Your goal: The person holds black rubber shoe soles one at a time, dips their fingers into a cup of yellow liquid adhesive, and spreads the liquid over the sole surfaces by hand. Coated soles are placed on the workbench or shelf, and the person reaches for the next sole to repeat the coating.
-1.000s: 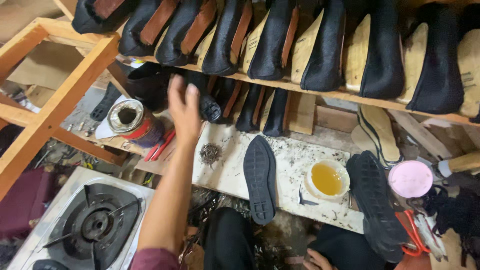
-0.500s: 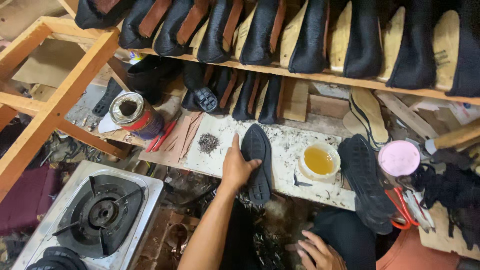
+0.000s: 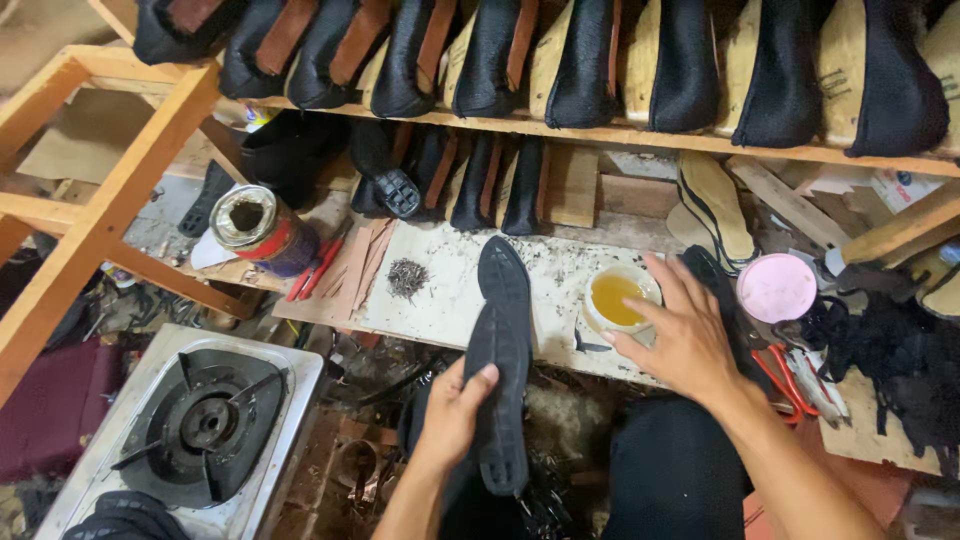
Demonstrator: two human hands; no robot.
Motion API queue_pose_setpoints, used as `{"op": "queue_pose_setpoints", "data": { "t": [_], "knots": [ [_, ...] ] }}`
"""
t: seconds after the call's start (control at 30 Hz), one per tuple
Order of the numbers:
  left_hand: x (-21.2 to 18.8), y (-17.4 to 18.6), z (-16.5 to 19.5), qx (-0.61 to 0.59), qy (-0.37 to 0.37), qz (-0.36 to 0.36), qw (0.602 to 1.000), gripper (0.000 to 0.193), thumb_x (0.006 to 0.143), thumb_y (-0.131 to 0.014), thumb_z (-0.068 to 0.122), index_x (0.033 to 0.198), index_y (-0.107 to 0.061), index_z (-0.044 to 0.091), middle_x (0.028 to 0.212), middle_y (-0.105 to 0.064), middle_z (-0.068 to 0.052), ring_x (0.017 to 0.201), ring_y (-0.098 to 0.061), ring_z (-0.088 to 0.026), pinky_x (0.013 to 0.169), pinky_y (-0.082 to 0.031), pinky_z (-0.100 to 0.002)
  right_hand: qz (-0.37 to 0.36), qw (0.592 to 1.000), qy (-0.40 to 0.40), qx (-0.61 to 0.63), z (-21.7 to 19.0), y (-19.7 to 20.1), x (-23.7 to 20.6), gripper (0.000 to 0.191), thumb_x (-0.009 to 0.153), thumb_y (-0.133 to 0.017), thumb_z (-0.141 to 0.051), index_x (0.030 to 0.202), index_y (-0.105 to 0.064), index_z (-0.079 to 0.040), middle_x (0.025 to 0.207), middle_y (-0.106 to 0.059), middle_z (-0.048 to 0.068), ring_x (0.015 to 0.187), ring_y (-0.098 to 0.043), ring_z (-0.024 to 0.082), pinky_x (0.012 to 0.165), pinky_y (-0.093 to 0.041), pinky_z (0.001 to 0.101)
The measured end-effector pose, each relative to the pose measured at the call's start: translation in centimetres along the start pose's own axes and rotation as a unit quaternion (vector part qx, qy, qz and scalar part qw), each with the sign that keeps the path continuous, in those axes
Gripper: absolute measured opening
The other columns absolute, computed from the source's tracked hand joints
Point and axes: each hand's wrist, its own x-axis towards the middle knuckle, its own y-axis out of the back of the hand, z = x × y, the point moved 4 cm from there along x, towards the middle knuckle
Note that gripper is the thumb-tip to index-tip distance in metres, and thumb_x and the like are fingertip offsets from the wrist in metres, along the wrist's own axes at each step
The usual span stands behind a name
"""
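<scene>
The left hand grips a black shoe sole by its near half, its far tip resting on the worktop. The right hand hovers open, fingers spread, just right of the bowl of yellow glue

We see a black shoe sole with a fine ribbed tread pattern, and just right of it a white cup filled with amber-yellow glue. Further right of the sole sit a pale pink round lid and red-handled scissors. Left of the sole stand a red-and-purple tin and a grey gas stove with a black burner; above it black shoe uppers line a tan wooden shelf.
</scene>
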Motion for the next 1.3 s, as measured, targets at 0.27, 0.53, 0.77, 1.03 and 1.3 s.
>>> {"op": "queue_pose_setpoints", "data": {
  "t": [0.27,0.53,0.77,1.03,1.3],
  "knots": [
    [-3.0,-0.4,-1.5,-0.018,0.037,-0.020,0.999,0.029,0.095,-0.062,0.015,0.116,-0.072,-0.002,0.094,-0.074,-0.003,0.077,-0.066,-0.009,0.069,-0.054,-0.025,-0.191,0.979,-0.026,-0.059,2.5,-2.8,2.5,0.058,0.062,-0.084,-0.059,0.100,-0.085,-0.014,0.168,-0.029,0.008,0.155,-0.017,0.042,0.112,-0.016,0.0629],
    [-2.5,-2.9,-1.4,-0.102,0.082,-0.081,0.988,0.032,0.095,-0.059,0.008,0.125,-0.066,-0.002,0.097,-0.074,-0.006,0.078,-0.068,-0.011,0.071,-0.056,-0.028,-0.068,0.976,-0.006,0.207,1.5,0.3,-1.1,0.027,0.086,-0.071,-0.033,0.081,-0.077,-0.008,0.146,-0.063,0.009,0.149,-0.047,0.032,0.124,-0.033,0.0474],
    [-2.8,-5.3,-0.2,-0.153,0.083,-0.139,0.975,0.041,0.092,-0.055,0.003,0.131,-0.061,-0.005,0.105,-0.073,-0.008,0.086,-0.070,-0.012,0.079,-0.057,-0.026,-0.026,0.963,0.142,0.227,-7.6,2.4,-6.0,0.045,0.076,-0.075,-0.023,0.120,-0.075,-0.013,0.161,-0.028,0.022,0.149,-0.028,0.042,0.121,-0.024,0.0532],
    [-4.5,-6.2,0.3,-0.130,0.102,-0.215,0.962,0.049,0.092,-0.057,0.004,0.140,-0.058,-0.005,0.105,-0.072,-0.007,0.085,-0.067,-0.011,0.079,-0.055,-0.025,0.041,0.970,0.164,0.172,-6.1,3.3,-4.1,0.048,0.072,-0.072,-0.002,0.116,-0.076,-0.022,0.161,-0.033,0.018,0.152,-0.030,0.038,0.125,-0.027,0.0498],
    [-4.6,-6.3,0.4,-0.112,0.059,-0.198,0.972,0.047,0.093,-0.057,0.006,0.139,-0.058,-0.004,0.105,-0.071,-0.006,0.087,-0.067,-0.011,0.080,-0.055,-0.026,0.030,0.964,0.164,0.205,-6.5,1.8,-6.0,0.048,0.075,-0.067,0.003,0.115,-0.078,-0.020,0.158,-0.036,0.019,0.150,-0.032,0.039,0.123,-0.028,0.0509]
  ]
}}
